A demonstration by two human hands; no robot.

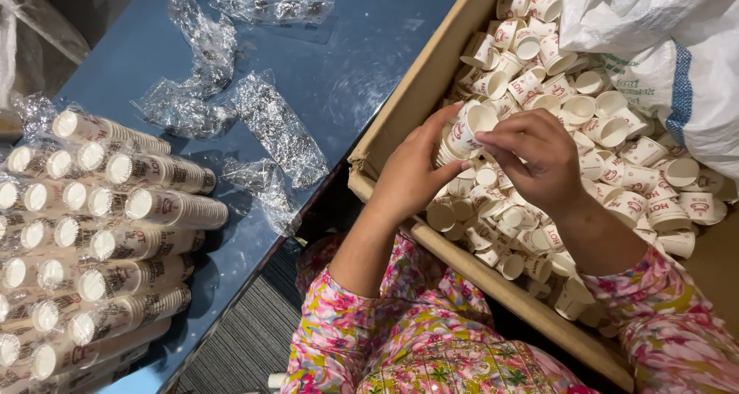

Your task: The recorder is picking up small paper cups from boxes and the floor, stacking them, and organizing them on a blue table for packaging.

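1. The left hand point(412, 171) is closed around a short stack of small paper cups point(462, 136), its fingers wrapped on the stack's near side with the thumb pointing up toward the rim.
2. The right hand point(535, 155) meets the same stack from the other side; its fingertips pinch the wall of the top cup, so both hands grip the stack together.
3. The stack is held tilted, its open mouth facing up and away from the person, just above the heap beneath.
4. Directly under and all around the grip lies a loose pile of matching cups point(616, 178), white with red print, tumbled at every angle.
5. That pile fills a cardboard box point(416, 94), whose near wall runs just below the left wrist and across the person's lap.
6. Beyond the right hand, a white woven sack point(670, 48) with a blue stripe rests over the far part of the pile.
7. Well to the left of the grip, past the box wall, a glossy blue table point(346, 63) carries crumpled clear plastic wrappers point(231, 94).
8. Farther left still, on the same table, sleeves of stacked cups point(115, 232) in clear film lie side by side in rows.
9. Both forearms wear floral pink sleeves point(670, 325).
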